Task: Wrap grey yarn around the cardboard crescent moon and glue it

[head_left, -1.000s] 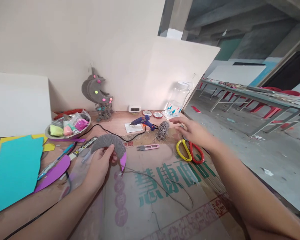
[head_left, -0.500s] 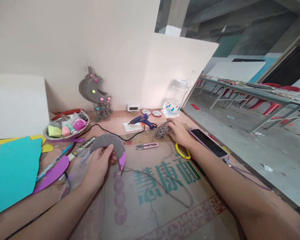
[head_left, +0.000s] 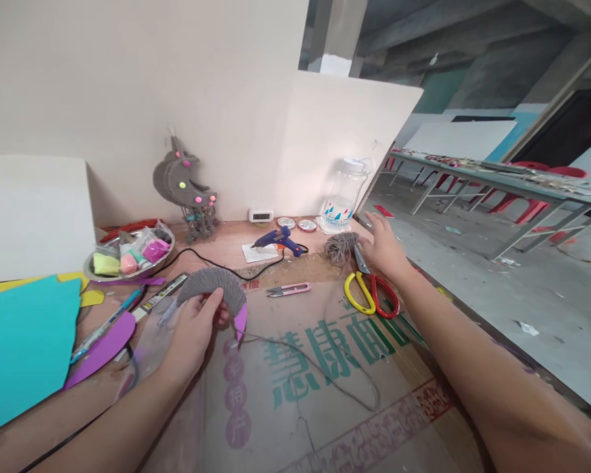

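Observation:
My left hand (head_left: 204, 322) pinches a crescent (head_left: 214, 282) wrapped in grey yarn, with a bare purple tip at its lower right. From that tip a loose grey strand (head_left: 325, 364) loops across the cardboard. My right hand (head_left: 387, 246) is at the right, fingers apart, holding nothing. Its thumb is close to the grey yarn bundle (head_left: 341, 248) and to the blades of scissors (head_left: 387, 299) with one yellow and one red handle. Whether it touches either I cannot tell. Pink thread snips (head_left: 289, 290) lie between my hands.
A blue glue gun (head_left: 280, 240) rests by a white paper, its cord running left. Behind stand a plastic bottle (head_left: 345, 197), a small digital clock (head_left: 261, 215) and a grey moon ornament (head_left: 177, 177). On the left are a bowl of clay packets (head_left: 132, 253) and a turquoise sheet (head_left: 32, 348).
My right hand has let go of the yarn bundle and moved right. The bundle sits farther right, and the scissors are uncovered. The phone is now hidden by my arm. My left hand keeps its hold.

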### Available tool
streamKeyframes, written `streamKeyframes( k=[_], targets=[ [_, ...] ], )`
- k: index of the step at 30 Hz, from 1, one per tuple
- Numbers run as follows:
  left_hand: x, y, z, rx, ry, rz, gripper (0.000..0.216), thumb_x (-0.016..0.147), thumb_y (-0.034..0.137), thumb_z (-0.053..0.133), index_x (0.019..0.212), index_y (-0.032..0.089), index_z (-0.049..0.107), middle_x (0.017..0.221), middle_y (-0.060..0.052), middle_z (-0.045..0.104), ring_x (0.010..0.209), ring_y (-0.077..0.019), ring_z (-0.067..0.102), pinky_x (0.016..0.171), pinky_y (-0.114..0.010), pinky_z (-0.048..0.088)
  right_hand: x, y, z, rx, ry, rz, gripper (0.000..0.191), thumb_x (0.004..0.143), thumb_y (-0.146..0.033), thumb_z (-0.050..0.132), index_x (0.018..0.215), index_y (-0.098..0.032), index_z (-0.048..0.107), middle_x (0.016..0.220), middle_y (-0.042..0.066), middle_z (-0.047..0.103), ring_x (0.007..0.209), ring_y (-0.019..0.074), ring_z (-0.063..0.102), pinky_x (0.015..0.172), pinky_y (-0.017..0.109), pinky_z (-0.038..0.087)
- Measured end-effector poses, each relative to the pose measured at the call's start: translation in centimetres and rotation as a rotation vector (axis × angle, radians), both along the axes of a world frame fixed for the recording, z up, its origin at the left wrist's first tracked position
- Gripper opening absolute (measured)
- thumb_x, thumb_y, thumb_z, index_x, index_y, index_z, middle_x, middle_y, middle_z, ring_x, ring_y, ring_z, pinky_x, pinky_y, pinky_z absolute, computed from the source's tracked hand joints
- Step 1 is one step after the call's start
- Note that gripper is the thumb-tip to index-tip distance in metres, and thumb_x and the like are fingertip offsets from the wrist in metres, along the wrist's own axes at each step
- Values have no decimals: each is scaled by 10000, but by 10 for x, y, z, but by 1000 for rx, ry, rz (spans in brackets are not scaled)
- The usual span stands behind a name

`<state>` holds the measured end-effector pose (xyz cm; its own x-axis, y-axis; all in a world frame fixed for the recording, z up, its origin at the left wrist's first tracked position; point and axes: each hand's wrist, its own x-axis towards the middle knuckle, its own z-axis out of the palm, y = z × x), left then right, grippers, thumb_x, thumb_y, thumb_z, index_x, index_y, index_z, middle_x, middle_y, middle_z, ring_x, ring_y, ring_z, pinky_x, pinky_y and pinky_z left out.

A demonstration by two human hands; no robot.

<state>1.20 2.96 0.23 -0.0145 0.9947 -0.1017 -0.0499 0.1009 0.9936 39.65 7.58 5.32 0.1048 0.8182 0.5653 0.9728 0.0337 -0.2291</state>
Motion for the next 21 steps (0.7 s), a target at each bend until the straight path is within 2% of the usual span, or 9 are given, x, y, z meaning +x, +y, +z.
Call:
streamKeyframes(
  k=[4,7,10,13,14,16,19,21],
  targets=[
    [1,-2,4,7,36,4,336,763,463,607,549,211,545,515,11,542,518,-152,497,540,-284,396,-21,-16,26,36,66,97,536,760,-121,414,1289,-155,490,1313,144,514,1239,282,470,1046,469,373],
    [1,-2,6,18,37,1,311,771,439,596,566,209,552,539,7,558,532,-152,511,545,-281,401,-45,-29,42,-48,-4,183,433,720,-98,422,1094,-205,613,1152,101,607,1130,279,540,966,452,429],
    [2,-3,8,2,30,13,286,759,417,606,575,204,553,541,11,557,529,-147,512,541,-272,404,-56,-31,46,-139,-43,130,248,716,-178,507,919,-185,649,973,116,640,993,306,586,880,469,454],
    [1,-3,9,-20,20,14,294,747,433,618,579,200,553,537,13,558,524,-145,514,536,-268,408,-51,-28,46,-255,269,112,167,756,-222,501,831,-182,645,750,69,663,776,242,641,789,412,495],
    [1,-3,8,-21,21,10,298,745,437,620,578,200,553,536,12,560,524,-147,516,536,-269,410,-48,-27,46,-275,401,157,181,782,-229,478,809,-186,652,745,60,679,770,225,654,801,393,501],
    [0,-2,7,-10,33,-10,304,751,441,616,575,200,554,532,12,562,521,-149,516,536,-271,411,-41,-27,46,-264,595,279,262,849,-283,439,827,-198,686,879,61,718,894,218,667,893,379,487],
    [-1,-2,6,12,67,-25,314,761,445,603,571,200,554,520,11,561,510,-150,512,532,-273,410,-35,-30,47,-298,669,364,428,923,-502,373,1023,-249,703,1168,48,673,1144,233,588,1050,415,391],
    [-1,-2,7,19,81,-15,321,757,455,606,572,199,550,515,11,558,508,-151,511,527,-271,409,-34,-33,48,-346,670,371,571,904,-638,296,1138,-267,662,1279,45,611,1235,243,523,1093,440,340]
  ],
)
